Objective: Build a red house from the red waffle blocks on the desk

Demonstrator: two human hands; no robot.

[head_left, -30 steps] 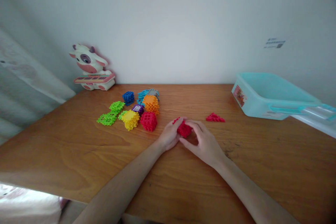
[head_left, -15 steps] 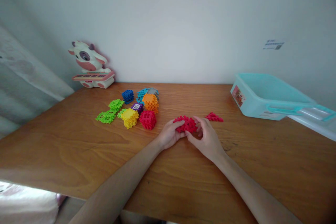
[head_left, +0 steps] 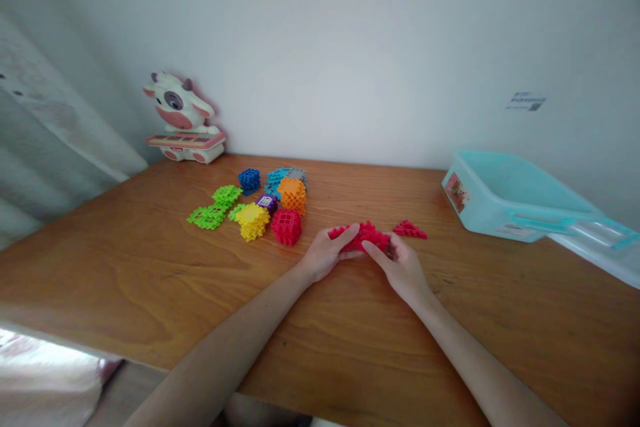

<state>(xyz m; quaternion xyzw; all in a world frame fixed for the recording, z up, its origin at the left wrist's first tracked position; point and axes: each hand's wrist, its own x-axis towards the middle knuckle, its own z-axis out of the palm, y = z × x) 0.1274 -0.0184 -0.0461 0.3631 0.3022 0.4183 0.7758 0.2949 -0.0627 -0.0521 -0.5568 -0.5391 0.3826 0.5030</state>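
Note:
Red interlocking building pieces (head_left: 367, 232) with notched edges are between my two hands, just above the wooden table (head_left: 200, 300). My left hand (head_left: 325, 252) grips their left end, thumb on top. On the right end, my right hand (head_left: 401, 265) is closed, its thumb pressed on the near side and its fingers behind. Whether these pieces are joined to each other I cannot tell. Close behind my right hand lie red triangular pieces (head_left: 410, 229). To the left of my left hand sits a red stack of square pieces (head_left: 287, 226).
Yellow (head_left: 253, 221), orange (head_left: 293, 194), purple (head_left: 267, 203), dark blue (head_left: 249, 181) and green pieces (head_left: 227, 195) are grouped at left centre. A cow-shaped toy keyboard (head_left: 186, 140) stands at the back left. An open turquoise bin (head_left: 493, 223) is at right.
My right hand has closed over the right end of the red pieces, which now spread wider between my hands. The camera view has shifted and tilted slightly.

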